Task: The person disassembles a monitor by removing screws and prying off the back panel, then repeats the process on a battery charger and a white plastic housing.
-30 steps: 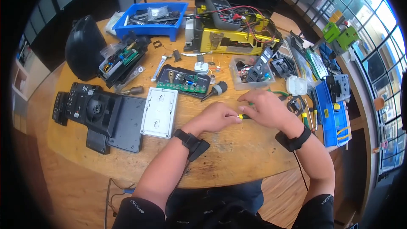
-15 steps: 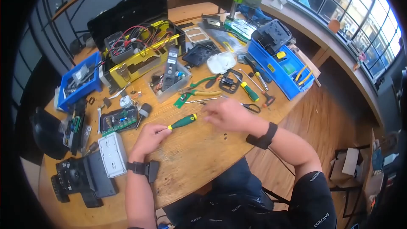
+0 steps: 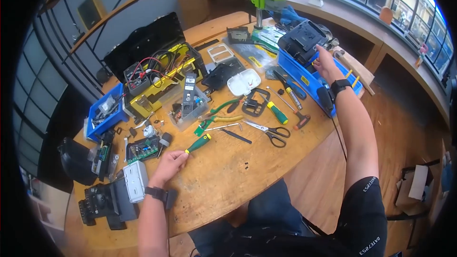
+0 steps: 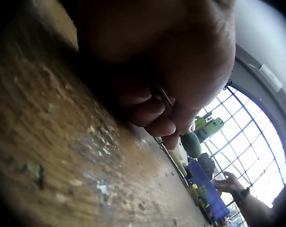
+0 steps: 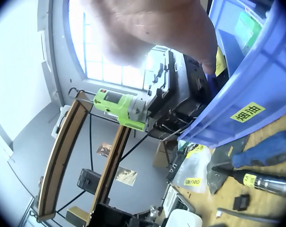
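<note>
In the head view the left hand (image 3: 172, 164) grips a green and yellow screwdriver (image 3: 198, 143) by its shaft end, the handle pointing away to the upper right. The left wrist view shows curled fingers (image 4: 155, 118) round a thin metal shaft (image 4: 165, 97). My right hand (image 3: 326, 66) reaches to the blue bin (image 3: 304, 77) at the right, beside the black plastic part (image 3: 303, 42) lying over it. In the right wrist view that hand (image 5: 166, 28) is over the black part (image 5: 188, 85); its fingertips are partly hidden.
Scissors (image 3: 272, 132), tweezers (image 3: 236, 136), pliers (image 3: 227, 119) and another screwdriver (image 3: 278, 113) lie mid-table. Behind them stand a clear box (image 3: 188, 116) and a yellow toolbox (image 3: 143, 106). A white panel (image 3: 135, 181) and black housings (image 3: 102, 204) are at the left.
The right hand has moved from beside the screwdriver to the blue bin at the right. The left hand still holds the screwdriver. The head view has swung to the right.
</note>
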`<control>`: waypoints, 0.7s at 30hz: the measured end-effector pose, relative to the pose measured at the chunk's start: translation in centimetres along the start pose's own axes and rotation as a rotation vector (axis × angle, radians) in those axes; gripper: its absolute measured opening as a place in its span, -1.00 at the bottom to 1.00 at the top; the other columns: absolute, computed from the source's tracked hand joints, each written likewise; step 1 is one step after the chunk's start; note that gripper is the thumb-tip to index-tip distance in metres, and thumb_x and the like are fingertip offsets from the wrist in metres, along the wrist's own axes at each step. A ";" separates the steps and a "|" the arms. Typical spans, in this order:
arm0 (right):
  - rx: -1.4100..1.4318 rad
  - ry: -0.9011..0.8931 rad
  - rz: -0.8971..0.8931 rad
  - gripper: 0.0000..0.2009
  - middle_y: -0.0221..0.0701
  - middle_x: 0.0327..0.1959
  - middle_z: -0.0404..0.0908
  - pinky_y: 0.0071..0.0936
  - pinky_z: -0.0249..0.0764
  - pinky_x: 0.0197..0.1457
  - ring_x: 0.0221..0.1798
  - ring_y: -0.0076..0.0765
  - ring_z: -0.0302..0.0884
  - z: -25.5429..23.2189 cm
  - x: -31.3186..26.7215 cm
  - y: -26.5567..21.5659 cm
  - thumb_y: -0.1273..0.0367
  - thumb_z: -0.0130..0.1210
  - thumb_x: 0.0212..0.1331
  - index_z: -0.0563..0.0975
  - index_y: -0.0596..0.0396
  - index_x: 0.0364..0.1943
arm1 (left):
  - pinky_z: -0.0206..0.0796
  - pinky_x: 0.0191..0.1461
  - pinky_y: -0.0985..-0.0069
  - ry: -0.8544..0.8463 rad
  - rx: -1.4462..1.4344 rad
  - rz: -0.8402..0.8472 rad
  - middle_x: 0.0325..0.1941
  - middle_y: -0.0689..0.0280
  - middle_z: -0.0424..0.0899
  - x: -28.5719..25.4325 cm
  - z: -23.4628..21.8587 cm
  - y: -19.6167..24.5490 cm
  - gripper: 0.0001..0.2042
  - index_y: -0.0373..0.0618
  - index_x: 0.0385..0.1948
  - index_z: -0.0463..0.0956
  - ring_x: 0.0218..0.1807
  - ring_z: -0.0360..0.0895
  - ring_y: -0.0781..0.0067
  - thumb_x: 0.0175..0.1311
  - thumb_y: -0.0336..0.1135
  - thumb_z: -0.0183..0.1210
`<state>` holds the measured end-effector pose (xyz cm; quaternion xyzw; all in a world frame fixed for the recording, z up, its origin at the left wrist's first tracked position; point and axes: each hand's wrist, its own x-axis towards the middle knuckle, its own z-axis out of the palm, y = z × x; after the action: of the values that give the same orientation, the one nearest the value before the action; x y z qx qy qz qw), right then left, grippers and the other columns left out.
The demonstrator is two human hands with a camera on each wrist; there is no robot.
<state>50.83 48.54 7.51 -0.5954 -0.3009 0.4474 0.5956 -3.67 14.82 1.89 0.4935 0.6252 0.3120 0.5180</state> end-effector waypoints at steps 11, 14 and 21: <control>0.274 -0.127 0.138 -0.54 -0.20 0.37 0.59 0.22 0.44 0.46 0.37 0.02 0.57 1.9 4.0 -0.5 0.06 -0.08 0.64 0.46 0.06 0.36 | 0.00 -0.52 0.65 0.137 0.043 0.030 -0.63 0.60 0.39 0.9 0.4 -1.3 -0.72 -0.24 -0.17 0.76 -0.60 0.22 0.79 0.59 -0.21 0.18; 0.270 -0.170 0.151 -0.57 -0.22 0.35 0.61 0.20 0.49 0.41 0.35 -0.02 0.59 2.1 4.5 -0.2 0.06 -0.02 0.62 0.48 0.03 0.32 | 0.02 -0.51 0.66 0.138 0.046 0.067 -0.63 0.59 0.40 1.1 0.7 -1.5 -0.73 -0.25 -0.16 0.77 -0.59 0.23 0.79 0.58 -0.22 0.20; 0.271 -0.191 0.114 -0.50 -0.30 0.13 0.74 -0.01 0.64 0.16 0.11 -0.14 0.75 2.3 4.9 -0.3 0.11 0.37 0.33 0.52 -0.04 0.25 | 0.03 -0.51 0.67 0.170 0.001 0.047 -0.61 0.57 0.45 0.8 0.9 -1.1 -0.76 -0.25 -0.13 0.78 -0.58 0.26 0.79 0.56 -0.25 0.22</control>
<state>50.84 53.95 7.24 -0.4808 -0.2587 0.5714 0.6127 -3.13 15.10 0.37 0.4801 0.6553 0.3642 0.4554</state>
